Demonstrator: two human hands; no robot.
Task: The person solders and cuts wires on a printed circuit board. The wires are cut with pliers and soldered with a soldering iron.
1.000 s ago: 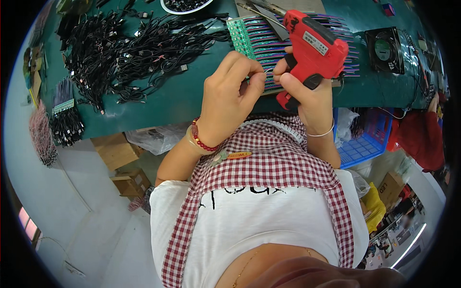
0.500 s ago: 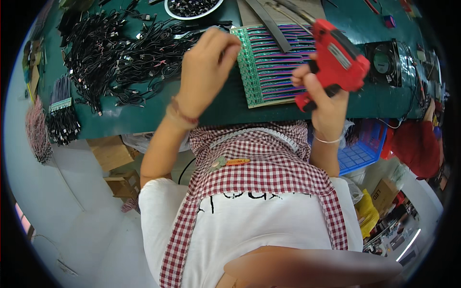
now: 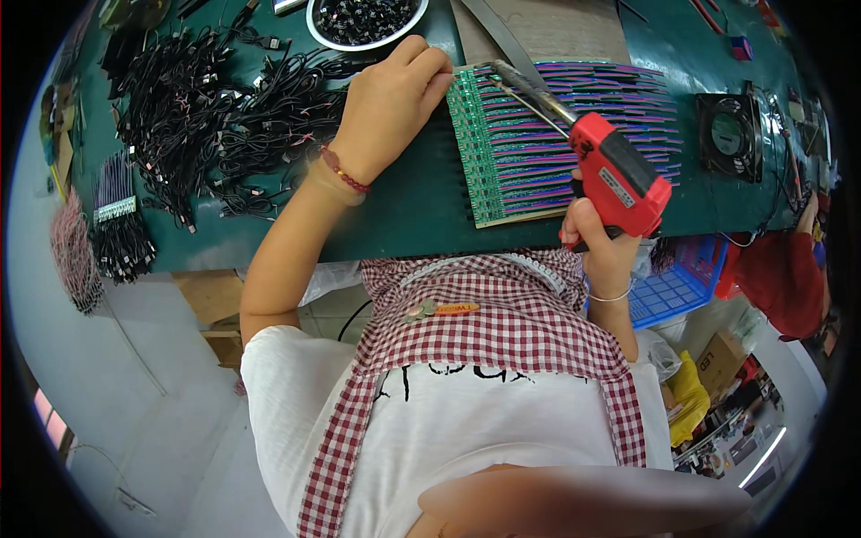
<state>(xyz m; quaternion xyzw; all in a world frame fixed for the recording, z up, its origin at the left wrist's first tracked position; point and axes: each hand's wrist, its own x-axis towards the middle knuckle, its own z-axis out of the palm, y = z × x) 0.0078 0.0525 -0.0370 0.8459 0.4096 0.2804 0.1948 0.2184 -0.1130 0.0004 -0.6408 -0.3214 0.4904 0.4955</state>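
Observation:
My right hand is wrapped around the grip of a red and black soldering gun. Its metal tip and thin feed tube reach up and left to the far end of a strip of green circuit boards. From these boards rows of purple, blue and black wires run off to the right. My left hand is closed in a pinch beside the far left corner of the boards. Whatever its fingertips hold is too small or hidden to make out.
Black cables lie heaped at the left, below a white bowl of small black parts. A flat metal strip lies behind the boards. To the right stand a black fan, a blue crate and a person's red sleeve.
The soldering gun has swung left and down, bringing its tip over the far end of the boards. My left hand stays pinched near the corner. The view has shifted slightly.

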